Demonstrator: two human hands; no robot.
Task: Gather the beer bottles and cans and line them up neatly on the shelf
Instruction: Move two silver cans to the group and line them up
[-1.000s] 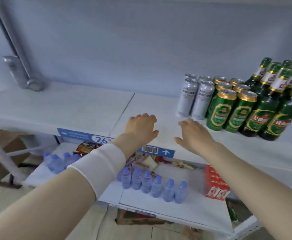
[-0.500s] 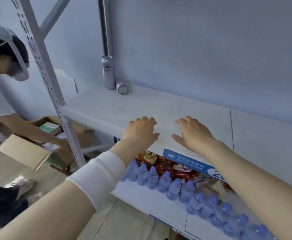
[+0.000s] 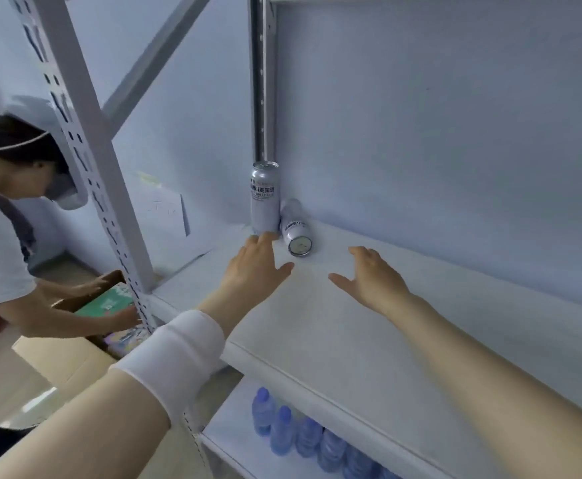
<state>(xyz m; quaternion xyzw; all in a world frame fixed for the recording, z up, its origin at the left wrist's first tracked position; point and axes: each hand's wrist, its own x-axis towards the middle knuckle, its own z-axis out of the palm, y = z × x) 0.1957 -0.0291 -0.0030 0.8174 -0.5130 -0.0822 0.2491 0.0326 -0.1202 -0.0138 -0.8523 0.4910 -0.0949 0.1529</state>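
Two silver cans sit in the back left corner of the white shelf (image 3: 369, 326). One silver can (image 3: 264, 197) stands upright against the rear post. The other silver can (image 3: 295, 229) lies on its side beside it, its base facing me. My left hand (image 3: 256, 267) is open, palm down, with fingertips just short of the upright can's foot. My right hand (image 3: 372, 280) is open too, palm down, hovering over the shelf to the right of the lying can. Neither hand holds anything.
A grey perforated upright (image 3: 89, 157) marks the shelf's left end. Beyond it another person (image 3: 2, 243) bends over an open cardboard box (image 3: 64, 354). Several blue water bottles (image 3: 303, 433) stand on the lower shelf.
My view has swung left, away from the green beer bottles and cans. Both hands have reached forward into the corner, and the two silver cans are now close to my left fingertips.
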